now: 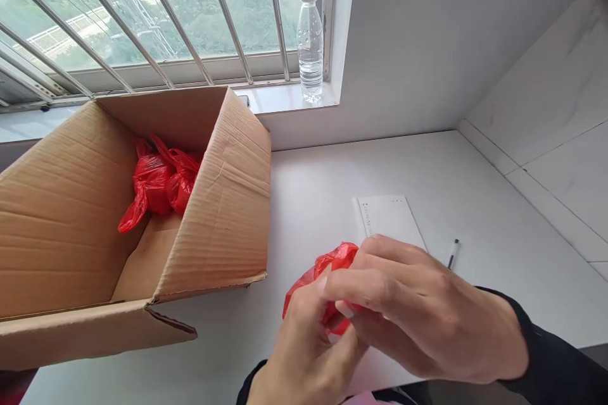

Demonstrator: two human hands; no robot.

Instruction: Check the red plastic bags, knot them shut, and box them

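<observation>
Both my hands are closed on a crumpled red plastic bag point(327, 269) just above the white table, near its front edge. My left hand point(304, 354) grips it from below. My right hand point(418, 313) wraps over it from the right, fingers curled. An open cardboard box point(223, 215) stands to the left, flaps spread. Inside it lie tied red plastic bags point(159, 183).
A white sheet of paper point(389, 218) lies on the white table point(332, 183) behind my hands, with a black pen point(453, 253) to its right. A clear water bottle point(310, 44) stands on the window sill. A tiled wall rises on the right.
</observation>
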